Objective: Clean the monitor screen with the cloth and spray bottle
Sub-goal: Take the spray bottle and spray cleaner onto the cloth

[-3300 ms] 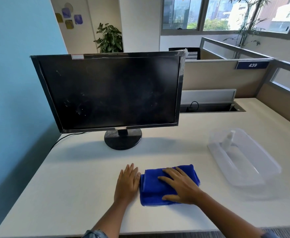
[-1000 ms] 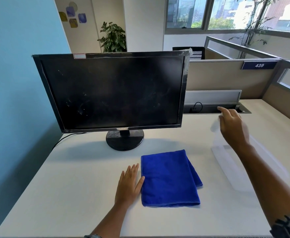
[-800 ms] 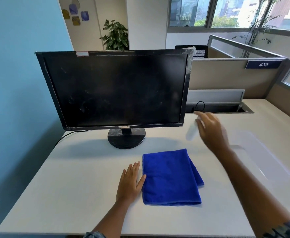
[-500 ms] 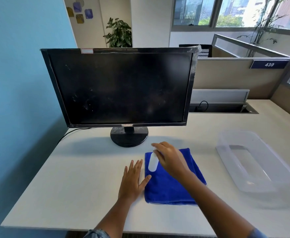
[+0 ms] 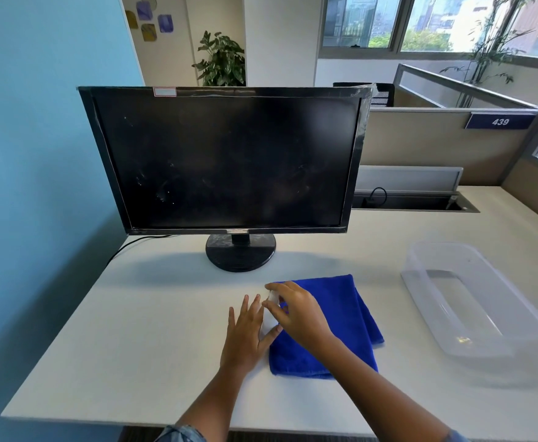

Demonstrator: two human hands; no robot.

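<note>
The monitor (image 5: 226, 161) stands on the white tabletop (image 5: 140, 330), its dark screen marked with pale smudges and specks. In front of its round base lies a folded blue cloth (image 5: 341, 317). At the cloth's left edge, the right hand (image 5: 296, 311) grips a small translucent spray bottle (image 5: 272, 299), fingers curled around it. The left hand (image 5: 245, 333) lies flat beside the cloth, fingers spread.

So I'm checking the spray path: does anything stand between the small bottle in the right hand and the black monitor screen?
Nothing visible does. The right hand holds the small translucent spray bottle over bare white desk before the black monitor screen.
</note>
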